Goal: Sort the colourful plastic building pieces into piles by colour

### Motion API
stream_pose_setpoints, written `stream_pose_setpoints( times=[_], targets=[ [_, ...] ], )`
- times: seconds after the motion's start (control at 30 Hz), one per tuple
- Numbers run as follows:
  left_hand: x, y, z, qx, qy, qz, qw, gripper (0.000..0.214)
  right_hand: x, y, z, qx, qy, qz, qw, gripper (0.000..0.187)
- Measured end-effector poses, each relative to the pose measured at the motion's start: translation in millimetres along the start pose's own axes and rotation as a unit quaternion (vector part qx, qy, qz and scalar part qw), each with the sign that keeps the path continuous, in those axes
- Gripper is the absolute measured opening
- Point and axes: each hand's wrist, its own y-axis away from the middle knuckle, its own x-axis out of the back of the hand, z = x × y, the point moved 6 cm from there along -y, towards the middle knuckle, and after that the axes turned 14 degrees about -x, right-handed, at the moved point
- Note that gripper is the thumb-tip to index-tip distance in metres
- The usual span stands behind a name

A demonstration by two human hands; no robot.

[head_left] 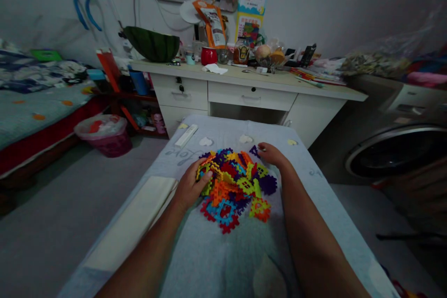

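A heap of interlocking plastic building pieces (228, 186) in several bright colours, with notched edges, lies on the cloth-covered table. My left hand (190, 186) cups the heap's left side, thumb and fingers apart, next to a yellow-green piece (206, 188); its fingertips are partly hidden by the pieces. At the heap's far right edge, my right hand (274, 154) has its fingers bent together at a purple triangular building piece (254, 151). A blue square frame piece (225, 211) lies at the near side, beside a yellow-green and orange piece (260, 208).
A white strip (186, 136) lies on the table's far left, and a long cream-coloured board (134, 219) along its left edge. Beyond stands a white desk (244, 98) with a cut watermelon (152, 44). A washing machine (394, 135) is right; a pink bin (108, 137) is left.
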Motion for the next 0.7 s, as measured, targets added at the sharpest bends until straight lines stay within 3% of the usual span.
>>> stream_pose_setpoints(
  times=[0.13, 0.27, 0.47, 0.7],
  targets=[
    [-0.3, 0.3, -2.8, 0.005, 0.003, -0.002, 1.0, 0.054, -15.8, 8.6, -15.4, 0.081, -0.025, -0.132, 0.988, 0.029],
    [0.2, 0.1, 0.0, 0.005, 0.008, -0.003, 1.0, 0.052, -13.1, 15.8, -15.9, 0.075, -0.101, -0.215, 0.968, 0.027],
    [1.7, -1.8, 8.6, -0.003, 0.01, 0.002, 1.0, 0.051, 0.1, 14.1, -4.2, 0.009, -0.139, -0.128, 0.982, 0.023],
    [3.7, -0.8, 2.5, -0.009, 0.022, 0.027, 0.999, 0.057, -10.4, 41.0, -10.8, 0.037, -0.097, -0.112, 0.988, 0.02]
  ],
)
